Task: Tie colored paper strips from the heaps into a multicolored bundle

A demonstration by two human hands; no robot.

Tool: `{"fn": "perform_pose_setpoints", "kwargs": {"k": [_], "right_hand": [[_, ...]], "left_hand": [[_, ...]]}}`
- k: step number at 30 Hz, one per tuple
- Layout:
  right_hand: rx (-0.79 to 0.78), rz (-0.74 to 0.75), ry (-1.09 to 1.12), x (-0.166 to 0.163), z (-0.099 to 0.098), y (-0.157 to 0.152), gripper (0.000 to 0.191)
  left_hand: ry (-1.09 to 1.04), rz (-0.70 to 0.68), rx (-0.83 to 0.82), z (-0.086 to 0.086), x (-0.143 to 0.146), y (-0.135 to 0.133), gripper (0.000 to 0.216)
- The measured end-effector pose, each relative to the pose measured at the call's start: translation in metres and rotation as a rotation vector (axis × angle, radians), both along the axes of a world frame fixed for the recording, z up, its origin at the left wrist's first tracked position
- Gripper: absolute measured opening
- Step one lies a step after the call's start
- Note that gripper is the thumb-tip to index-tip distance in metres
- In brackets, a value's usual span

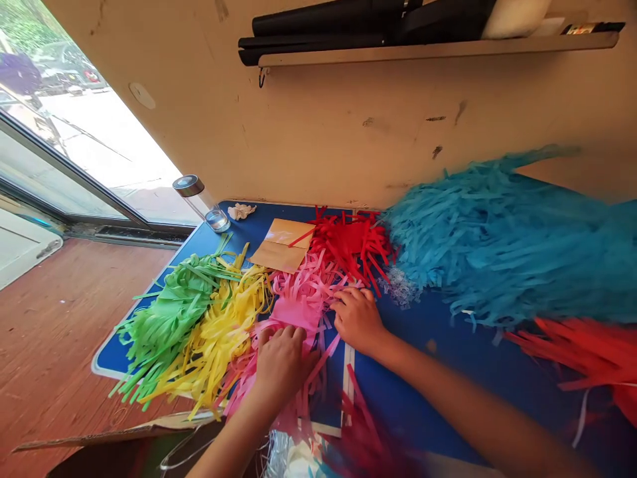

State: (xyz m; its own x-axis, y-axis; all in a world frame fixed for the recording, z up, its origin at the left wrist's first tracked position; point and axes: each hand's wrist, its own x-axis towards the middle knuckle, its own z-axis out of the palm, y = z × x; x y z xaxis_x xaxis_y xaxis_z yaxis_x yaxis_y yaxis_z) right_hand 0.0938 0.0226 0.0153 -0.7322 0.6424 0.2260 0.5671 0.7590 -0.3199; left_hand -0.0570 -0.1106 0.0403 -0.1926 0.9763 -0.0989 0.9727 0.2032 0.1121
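A pink tissue-paper fringe (298,312) lies across the blue table, its strips spread to both sides. My left hand (281,358) rests on its near part with fingers bent down into the paper; the fingertips are hidden. At the fringe's right edge, my right hand (359,320) has curled fingers closed on the strip ends. A yellow fringe (223,332) and a green fringe (174,305) lie left of the pink one. Behind it is a red fringe (353,242), and a brown paper envelope (281,245) sits beside that.
A large blue fringed bundle (512,245) covers the table's right rear, with red strips (592,352) before it. A glass bottle (204,204) and crumpled tissue (241,211) stand back left. A cardboard box (124,431) is below the near edge. A wall shelf (438,50) hangs above.
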Motion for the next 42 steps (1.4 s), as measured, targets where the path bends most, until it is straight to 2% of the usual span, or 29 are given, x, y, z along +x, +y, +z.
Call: {"fn": "perform_pose_setpoints", "kwargs": {"k": [5,14,19,22,27,31,35,37,40,42], "right_hand": [[-0.040,0.012,0.068,0.015,0.003,-0.007,0.019],[-0.089,0.060,0.175,0.020,0.004,-0.020,0.016],[-0.121,0.169,0.129,0.014,0.003,-0.031,0.013],[-0.170,0.227,0.073,0.006,0.003,-0.036,0.013],[-0.168,0.356,0.087,-0.009,0.003,-0.041,0.024],[-0.159,0.345,0.097,-0.020,0.003,-0.045,0.029],[-0.172,0.337,0.108,-0.027,0.006,-0.048,0.032],[-0.284,0.273,0.173,-0.031,0.008,-0.049,0.029],[-0.768,0.049,0.372,-0.040,0.009,-0.050,0.021],[-1.068,-0.072,0.446,-0.048,0.008,-0.051,0.028]], "left_hand": [[-0.048,0.054,-0.102,0.003,-0.015,0.006,0.019],[-0.150,0.099,-0.094,0.001,-0.034,0.003,0.015],[-0.224,0.038,-0.036,0.000,-0.035,0.003,0.018],[-0.264,0.049,0.036,0.001,-0.039,0.004,0.018],[-0.326,0.058,0.148,0.007,-0.049,0.001,0.015],[-0.322,0.096,0.240,0.014,-0.051,-0.002,0.016],[-0.282,0.146,0.241,0.019,-0.051,-0.004,0.017],[-0.266,0.160,0.233,0.020,-0.051,-0.003,0.020],[-0.267,0.157,0.218,0.018,-0.049,-0.002,0.024],[-0.286,0.156,0.224,0.014,-0.048,-0.001,0.025]]}}
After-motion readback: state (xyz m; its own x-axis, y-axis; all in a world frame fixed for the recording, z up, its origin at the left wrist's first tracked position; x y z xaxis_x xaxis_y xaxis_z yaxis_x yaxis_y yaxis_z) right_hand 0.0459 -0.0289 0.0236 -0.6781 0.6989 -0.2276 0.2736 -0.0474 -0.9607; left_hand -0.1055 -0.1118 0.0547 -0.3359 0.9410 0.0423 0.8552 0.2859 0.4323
